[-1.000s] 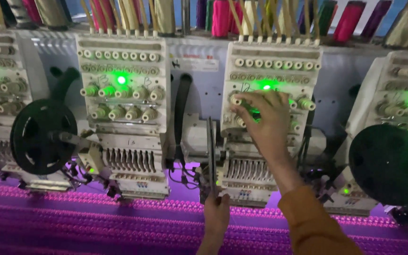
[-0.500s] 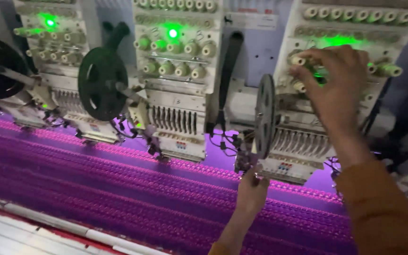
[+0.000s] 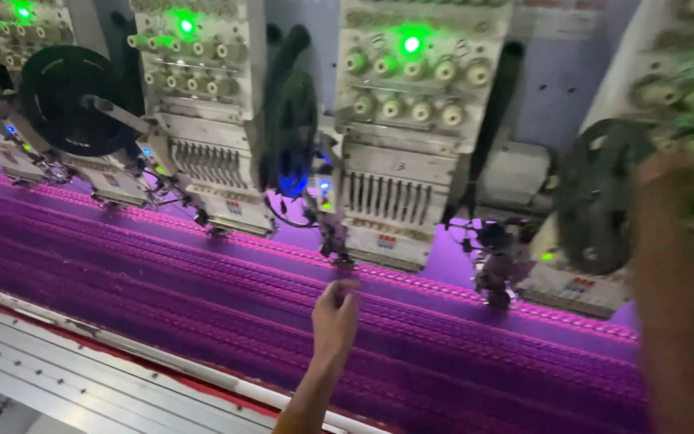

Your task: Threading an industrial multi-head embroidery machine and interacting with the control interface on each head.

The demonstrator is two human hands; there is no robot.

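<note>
- left hand point(image 3: 336, 315) over purple fabric point(image 3: 202, 297), fingers curled together, holding nothing visible
- right hand point(image 3: 684, 265) blurred at right near embroidery head point(image 3: 411, 137); fingers unclear, cannot tell

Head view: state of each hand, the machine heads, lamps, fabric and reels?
Left hand: fingers curled, over the purple fabric, apparently empty.
Right hand: raised near the right-most head, blurred; grip unclear.
Purple fabric: stretched flat under the heads, stitched in rows.
Embroidery head: green lamp lit.
Black reel: mounted beside a head; spin not discernible.
</note>
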